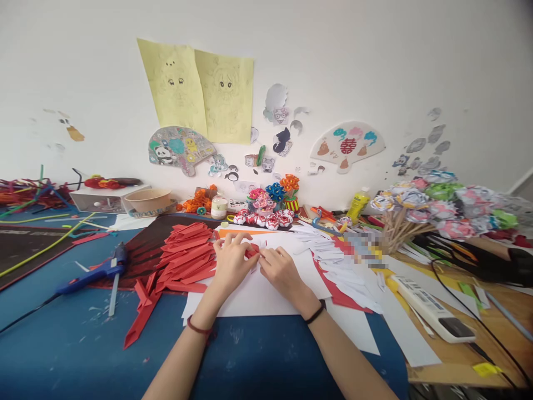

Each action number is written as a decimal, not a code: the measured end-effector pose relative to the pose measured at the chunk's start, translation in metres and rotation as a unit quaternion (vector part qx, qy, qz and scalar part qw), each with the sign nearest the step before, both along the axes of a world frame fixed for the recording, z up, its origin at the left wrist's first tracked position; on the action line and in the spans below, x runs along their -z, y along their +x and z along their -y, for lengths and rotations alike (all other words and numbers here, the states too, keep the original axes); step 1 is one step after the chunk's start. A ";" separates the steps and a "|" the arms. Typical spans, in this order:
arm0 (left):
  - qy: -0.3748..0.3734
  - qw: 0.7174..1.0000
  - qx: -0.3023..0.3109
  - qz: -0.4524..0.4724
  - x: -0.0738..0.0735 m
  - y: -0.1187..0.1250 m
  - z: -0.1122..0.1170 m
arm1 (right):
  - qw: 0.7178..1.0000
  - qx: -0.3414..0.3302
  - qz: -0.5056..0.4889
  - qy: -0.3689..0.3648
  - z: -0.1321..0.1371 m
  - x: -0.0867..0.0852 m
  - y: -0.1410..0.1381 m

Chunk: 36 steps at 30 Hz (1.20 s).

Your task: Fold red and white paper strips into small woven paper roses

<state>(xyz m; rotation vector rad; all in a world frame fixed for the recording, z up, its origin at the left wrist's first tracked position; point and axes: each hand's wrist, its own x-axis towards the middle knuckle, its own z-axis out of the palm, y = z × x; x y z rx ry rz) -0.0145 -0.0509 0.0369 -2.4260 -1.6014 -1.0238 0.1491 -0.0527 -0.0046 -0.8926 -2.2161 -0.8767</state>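
Note:
Above the white paper sheets, my left hand has its fingers closed on a small folded red paper piece. My right hand pinches the same piece from the other side; a bit of white shows at it, too small to make out. Left of my hands lies a heap of folded red paper strips. To their right, many white paper strips overlap on a red sheet. Behind my fingers stand red-and-white paper flowers.
A blue glue gun lies at left with its cord. A power strip and cable lie at right. Wrapped paper flowers on sticks, a yellow bottle, a bowl and a white jar line the back.

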 end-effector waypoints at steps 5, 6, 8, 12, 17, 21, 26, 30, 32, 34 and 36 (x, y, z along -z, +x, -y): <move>0.021 0.999 -0.028 -0.017 0.001 0.006 0.007 | 1.000 0.013 0.000 -0.017 -0.001 0.000 -0.001; 0.022 0.999 -0.032 -0.022 0.001 0.008 0.008 | 1.000 0.015 0.000 -0.018 -0.001 0.000 -0.001; 0.025 0.998 -0.045 -0.031 0.002 0.012 0.010 | 1.000 0.020 -0.002 -0.019 -0.001 0.000 -0.001; 0.022 0.996 -0.079 -0.038 0.006 0.022 0.011 | 0.999 0.028 0.000 -0.016 -0.001 -0.002 -0.002; -0.020 0.995 -0.098 -0.020 0.008 0.023 0.004 | 1.000 0.025 -0.006 -0.003 0.000 -0.004 -0.003; -0.071 0.995 -0.071 0.026 0.006 0.016 -0.005 | 1.000 0.022 -0.006 0.007 0.000 -0.004 -0.003; -0.052 0.997 -0.058 0.020 0.004 0.014 -0.006 | 1.000 0.024 -0.002 0.009 -0.001 -0.003 -0.002; -0.050 0.998 -0.046 0.002 0.005 0.017 -0.007 | 1.000 0.021 -0.004 -0.007 -0.002 0.000 -0.001; -0.060 0.997 -0.039 0.006 0.006 0.016 -0.010 | 1.000 0.015 -0.011 -0.019 -0.003 0.002 -0.001; -0.075 0.996 -0.029 0.027 0.007 0.014 -0.013 | 0.999 0.010 -0.029 -0.035 -0.002 0.002 0.001; -0.090 0.994 -0.018 0.051 0.008 0.010 -0.016 | 0.997 0.008 -0.056 -0.055 -0.001 0.000 0.002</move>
